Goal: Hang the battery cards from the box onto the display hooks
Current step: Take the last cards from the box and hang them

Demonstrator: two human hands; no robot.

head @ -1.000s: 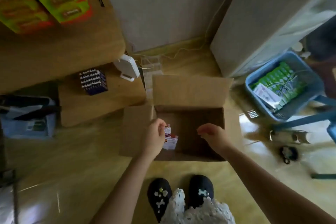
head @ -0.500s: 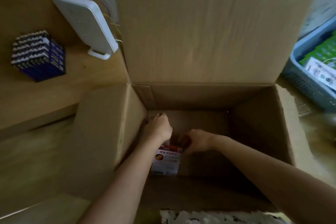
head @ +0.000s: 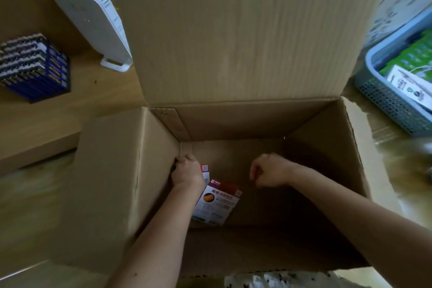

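Head view: an open cardboard box (head: 233,42) fills the middle, its flaps folded out, and both arms reach down into it. The left hand (head: 187,174) sits against the box's left inner wall, fingers curled round a few battery cards (head: 216,203). One red-and-white card sticks out below the wrist, and the corner of another shows beside the knuckles. The right hand (head: 268,174) hangs near the middle of the box, apart from the cards, fingers curled downward. Whether it pinches anything cannot be told.

Outside the box, past its far left corner, a white device (head: 93,23) stands on a wooden ledge, with dark blue packs (head: 35,68) further left. A blue basket (head: 385,98) of green packs sits to the box's right.

No display hooks are in sight. The task looks to be at the picking-up stage. The cards are gathered but not lifted out, and carrying and hanging remain. The box floor is dark and shows no other cards.
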